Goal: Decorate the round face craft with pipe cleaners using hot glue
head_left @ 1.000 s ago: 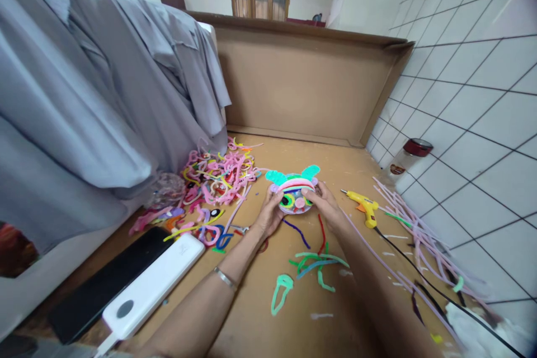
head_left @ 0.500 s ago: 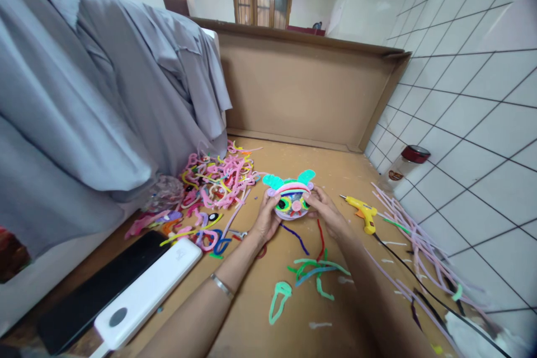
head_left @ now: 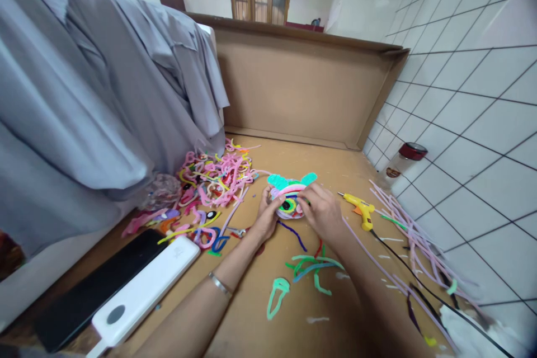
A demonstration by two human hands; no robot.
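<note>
A round pipe-cleaner face with green ears, a pink band and a yellow-ringed black eye (head_left: 288, 205) is held above the cardboard surface. My left hand (head_left: 267, 217) wraps its left side, thumb on the front near the eye. My right hand (head_left: 321, 210) pinches at the front right of the face and covers its other eye. Below it lie a dark blue pipe cleaner (head_left: 296, 233) and a red one, with green and blue pieces (head_left: 316, 269) nearer me. A pale green loop (head_left: 277, 299) rests close by.
A tangled pile of pipe cleaners (head_left: 222, 176) lies at left, beyond a white power bank (head_left: 146, 296) and a black object (head_left: 100, 285). At right are a yellow glue gun (head_left: 361, 208), lilac stems (head_left: 413, 240) and a jar (head_left: 405, 159) by the tiled wall.
My right hand has moved inward from the right edge of the face to its front, now covering the right eye. The left hand keeps its hold.
</note>
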